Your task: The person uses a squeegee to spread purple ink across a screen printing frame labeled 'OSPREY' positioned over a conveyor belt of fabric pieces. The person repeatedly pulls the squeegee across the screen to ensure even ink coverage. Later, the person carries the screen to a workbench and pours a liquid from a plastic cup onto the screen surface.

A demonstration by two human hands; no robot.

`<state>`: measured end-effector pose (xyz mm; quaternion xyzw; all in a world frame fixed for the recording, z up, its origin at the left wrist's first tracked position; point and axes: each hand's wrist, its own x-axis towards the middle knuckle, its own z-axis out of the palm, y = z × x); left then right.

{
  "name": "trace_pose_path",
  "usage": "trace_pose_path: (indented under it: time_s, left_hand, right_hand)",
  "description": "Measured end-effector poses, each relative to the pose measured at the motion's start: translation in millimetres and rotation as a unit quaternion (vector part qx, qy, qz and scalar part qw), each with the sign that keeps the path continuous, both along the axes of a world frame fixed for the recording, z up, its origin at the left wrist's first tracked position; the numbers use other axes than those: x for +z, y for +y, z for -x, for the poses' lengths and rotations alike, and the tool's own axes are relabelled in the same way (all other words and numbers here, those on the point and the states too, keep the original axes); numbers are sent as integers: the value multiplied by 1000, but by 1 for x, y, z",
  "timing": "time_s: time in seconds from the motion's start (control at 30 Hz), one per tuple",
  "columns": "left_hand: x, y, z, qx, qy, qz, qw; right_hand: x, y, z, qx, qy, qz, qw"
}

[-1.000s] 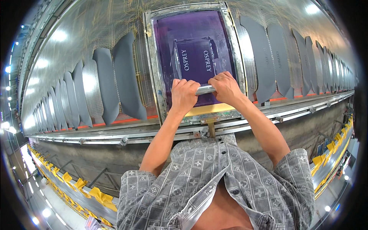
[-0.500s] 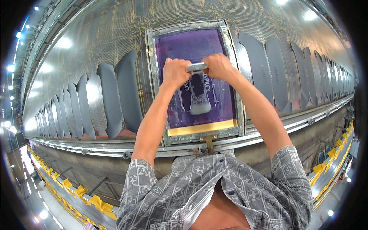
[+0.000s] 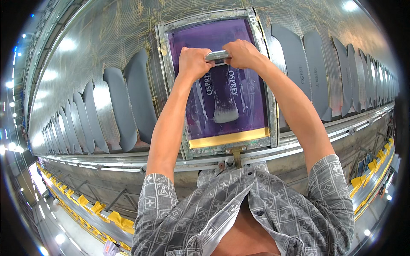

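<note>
My left hand and my right hand are both closed round a squeegee with a silvery handle. It stands on the purple mesh of a screen-printing frame, towards the far half. A wet streak of ink runs down the mesh on the near side of the squeegee, ending in a pale, frothy ink puddle. Light lettering shows in the mesh on both sides of that streak. Yellow tape crosses the near end of the mesh. The squeegee's blade is mostly hidden by my hands and the handle.
Dark grey cut panels lie in a row along the metal table, left and right of the frame; some right-hand panels bear lettering. A metal rail edges the table nearest me. Yellow cloths hang on a rack at lower left.
Both hands and the squeegee have moved farther away from me along the mesh. More of the lettering is uncovered. The whole view has shifted slightly.
</note>
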<state>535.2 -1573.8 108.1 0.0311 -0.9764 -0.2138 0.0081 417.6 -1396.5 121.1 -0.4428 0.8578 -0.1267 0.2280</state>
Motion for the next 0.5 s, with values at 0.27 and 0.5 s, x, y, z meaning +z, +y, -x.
trace_pose_path:
  time_s: [0.27,0.5]
  left_hand:
    - [-12,89,-154,-12,96,10,995]
    - [4,107,-180,-23,79,-36,996]
  right_hand:
    - [-10,98,-150,45,41,83,995]
    - [-30,139,-92,-237,117,261,929]
